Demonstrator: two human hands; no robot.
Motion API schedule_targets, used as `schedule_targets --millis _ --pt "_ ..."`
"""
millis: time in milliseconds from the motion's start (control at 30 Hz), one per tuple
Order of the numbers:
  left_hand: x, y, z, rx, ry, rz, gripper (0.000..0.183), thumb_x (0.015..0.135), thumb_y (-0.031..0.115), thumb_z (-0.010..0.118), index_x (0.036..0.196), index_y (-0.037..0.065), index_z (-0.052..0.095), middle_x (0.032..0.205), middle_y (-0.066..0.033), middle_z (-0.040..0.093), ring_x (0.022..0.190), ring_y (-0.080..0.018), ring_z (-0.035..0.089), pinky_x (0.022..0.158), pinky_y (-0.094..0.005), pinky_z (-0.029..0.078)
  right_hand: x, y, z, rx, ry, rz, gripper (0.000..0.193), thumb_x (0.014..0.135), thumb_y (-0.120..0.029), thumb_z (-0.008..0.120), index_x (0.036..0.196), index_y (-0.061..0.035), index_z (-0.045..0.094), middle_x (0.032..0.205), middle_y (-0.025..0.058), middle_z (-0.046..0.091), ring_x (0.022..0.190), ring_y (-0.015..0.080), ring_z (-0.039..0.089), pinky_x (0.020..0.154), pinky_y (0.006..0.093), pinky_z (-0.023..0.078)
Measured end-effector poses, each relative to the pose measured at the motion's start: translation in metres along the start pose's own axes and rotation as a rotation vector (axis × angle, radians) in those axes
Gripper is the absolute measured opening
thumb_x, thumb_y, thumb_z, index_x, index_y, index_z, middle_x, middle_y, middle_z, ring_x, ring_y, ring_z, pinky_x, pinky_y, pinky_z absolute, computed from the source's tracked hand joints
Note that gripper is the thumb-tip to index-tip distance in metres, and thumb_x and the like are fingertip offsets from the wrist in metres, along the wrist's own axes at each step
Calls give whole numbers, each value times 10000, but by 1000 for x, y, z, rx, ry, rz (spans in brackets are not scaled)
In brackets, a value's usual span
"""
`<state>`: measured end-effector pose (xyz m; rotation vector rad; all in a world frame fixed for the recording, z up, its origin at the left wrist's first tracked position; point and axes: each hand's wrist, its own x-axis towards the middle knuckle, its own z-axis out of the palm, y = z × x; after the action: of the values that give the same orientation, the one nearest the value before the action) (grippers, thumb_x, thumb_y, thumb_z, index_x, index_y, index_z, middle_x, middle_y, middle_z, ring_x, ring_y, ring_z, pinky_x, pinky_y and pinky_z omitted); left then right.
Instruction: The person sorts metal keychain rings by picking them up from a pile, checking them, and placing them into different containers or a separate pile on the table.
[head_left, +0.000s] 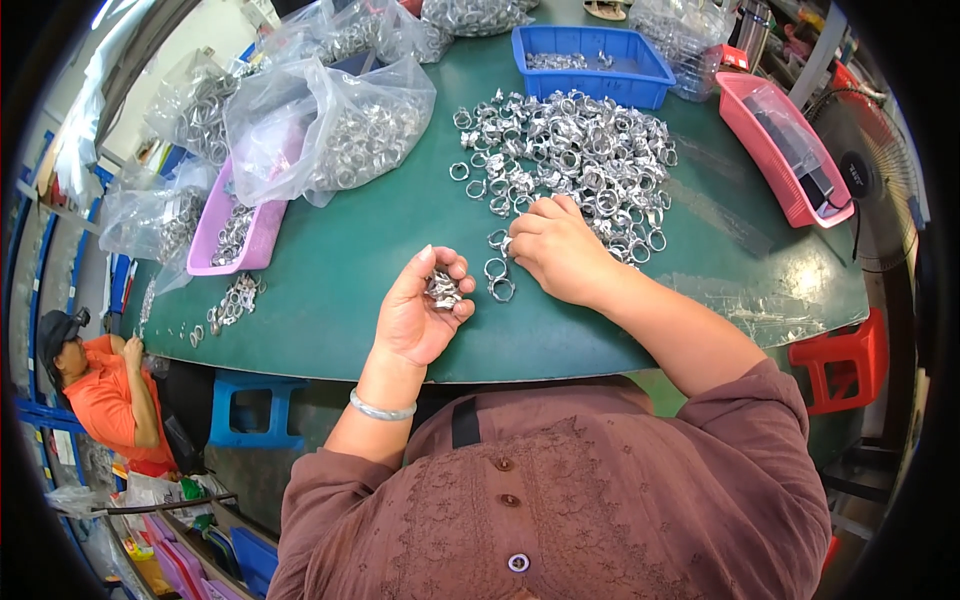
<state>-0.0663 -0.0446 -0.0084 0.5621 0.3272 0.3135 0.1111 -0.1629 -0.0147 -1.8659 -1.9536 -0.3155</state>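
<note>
The person's left hand (418, 318) is above the near edge of the green table (340, 260), with the palm turned upward. Its fingers are curled around a small bunch of metal pieces (443, 289), which rest in the palm and partly show between the thumb and the fingers.

The right hand (560, 250) is at the near left border of a large pile of silvery metal rings (575, 140), back side up, with the fingers bent down. Its fingertips are next to some rings, but it cannot be told whether they pinch one, because the hand covers this place. Just beside it, a few loose rings (500, 289) lie on the table, between the two hands.

Behind the pile stands a blue tray (592, 87) with some metal pieces inside. To the right is a pink basket (768, 172) holding dark objects. On the left there are a lilac tray (260, 240) and a clear plastic bag (370, 130) filled with metal parts. Farther left, a co-worker in an orange shirt (108, 400) is beside the table.
</note>
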Motion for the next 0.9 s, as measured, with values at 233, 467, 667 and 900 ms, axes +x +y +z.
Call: schedule_targets --millis 233,467,667,900 --pt "2 -9 26 417 129 -6 267 861 302 566 986 67 564 744 1 536 674 -130 519 519 -236 414 7 -7 -18 190 430 -210 140 645 -71 619 781 -39 610 933 39 577 818 227 528 668 330 438" --pt "5 -19 43 605 94 171 246 781 147 683 978 29 596 777 -2 552 661 -67 516 525 -190 413 4 -16 -31 245 465 -214 181 608 -37 624 785 -32 590 987 91 558 847 259 535 702 346 461" --pt "5 -21 42 1036 91 590 281 731 62 703 994 16 614 776 -2 516 683 -62 495 595 -194 436 0 -11 -33 349 419 -130 207 631 21 635 822 -34 576 998 121 536 837 289 533 707 352 458" --pt "5 -21 42 985 105 583 270 732 57 703 982 10 613 795 -3 526 682 -60 495 597 -186 429 0 -8 -32 371 398 -131 199 647 18 630 831 -33 575 970 116 540 827 285 529 707 354 453"
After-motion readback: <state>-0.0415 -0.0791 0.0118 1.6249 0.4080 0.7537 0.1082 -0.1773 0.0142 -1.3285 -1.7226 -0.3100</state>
